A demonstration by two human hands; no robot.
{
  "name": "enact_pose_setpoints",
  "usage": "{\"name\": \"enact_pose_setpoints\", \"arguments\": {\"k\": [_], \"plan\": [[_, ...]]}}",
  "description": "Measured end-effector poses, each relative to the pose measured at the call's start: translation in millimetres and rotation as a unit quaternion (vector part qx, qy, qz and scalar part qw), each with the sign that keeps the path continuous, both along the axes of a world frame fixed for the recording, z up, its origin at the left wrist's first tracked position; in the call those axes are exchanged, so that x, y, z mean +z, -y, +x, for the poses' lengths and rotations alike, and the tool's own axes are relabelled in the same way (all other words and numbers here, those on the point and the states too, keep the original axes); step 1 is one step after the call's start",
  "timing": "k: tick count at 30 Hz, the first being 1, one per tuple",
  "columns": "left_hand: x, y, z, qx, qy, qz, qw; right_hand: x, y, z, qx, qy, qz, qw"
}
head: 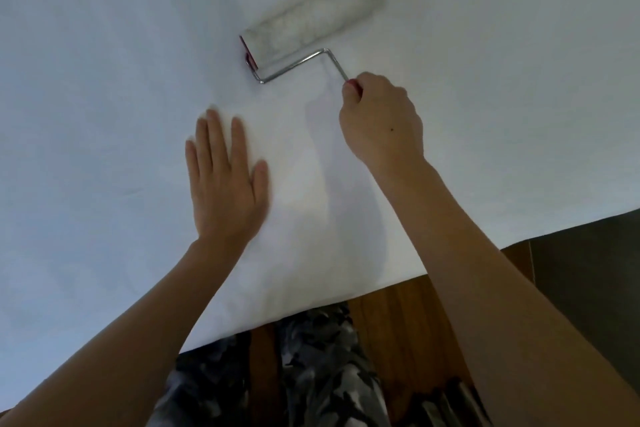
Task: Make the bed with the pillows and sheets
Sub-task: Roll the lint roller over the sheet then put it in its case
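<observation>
A smooth white sheet (pixel 121 97) covers the bed and fills most of the head view. My left hand (pixel 225 180) lies flat on it, palm down, fingers spread and slightly blurred. My right hand (pixel 379 118) is closed around the red handle of a lint roller (pixel 311 24). The roller's wide grey-white drum rests on the sheet beyond my hands, joined to the handle by a bent metal wire. No pillows are in view.
The bed's near edge (pixel 346 298) runs diagonally across the lower frame. Below it are brown wooden floorboards (pixel 398 340), my legs in dark patterned trousers (pixel 311 374), and a dark grey surface (pixel 588 270) at the right.
</observation>
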State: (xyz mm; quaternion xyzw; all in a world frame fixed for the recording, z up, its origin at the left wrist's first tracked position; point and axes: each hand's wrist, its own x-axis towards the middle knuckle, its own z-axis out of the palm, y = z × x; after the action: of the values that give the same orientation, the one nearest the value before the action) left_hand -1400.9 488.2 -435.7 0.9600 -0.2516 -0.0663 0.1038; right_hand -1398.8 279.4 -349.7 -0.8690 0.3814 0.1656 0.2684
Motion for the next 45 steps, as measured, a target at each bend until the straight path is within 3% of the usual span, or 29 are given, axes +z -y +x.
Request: {"name": "enact_pose_setpoints", "arguments": {"k": [10, 19, 22, 27, 30, 40, 45], "plan": [[-5, -1, 0, 0.0, 0.048, -0.013, 0.999, 17, -7, -179, 0.013, -0.066, 0.027, 0.997], [-6, 5, -6, 0.002, 0.061, -0.018, 0.998, 49, -7, -289, -0.022, -0.235, 0.07, 0.969], [-7, 6, -6, 0.004, 0.063, -0.02, 0.998, 70, -10, -305, -0.033, -0.162, 0.014, 0.986], [-7, 7, -6, 0.007, 0.054, -0.026, 0.998, 69, -4, -263, 0.004, -0.125, 0.0, 0.992], [-6, 6, -6, 0.012, 0.043, -0.022, 0.999, 46, -4, -208, 0.026, -0.128, 0.036, 0.991], [-8, 3, -7, 0.045, 0.035, -0.053, 0.997, -4, -13, 1, 0.022, -0.01, 0.029, 0.999], [-9, 4, -6, 0.041, 0.038, -0.054, 0.997, -6, -13, 0, 0.021, -0.006, 0.024, 0.999]]}}
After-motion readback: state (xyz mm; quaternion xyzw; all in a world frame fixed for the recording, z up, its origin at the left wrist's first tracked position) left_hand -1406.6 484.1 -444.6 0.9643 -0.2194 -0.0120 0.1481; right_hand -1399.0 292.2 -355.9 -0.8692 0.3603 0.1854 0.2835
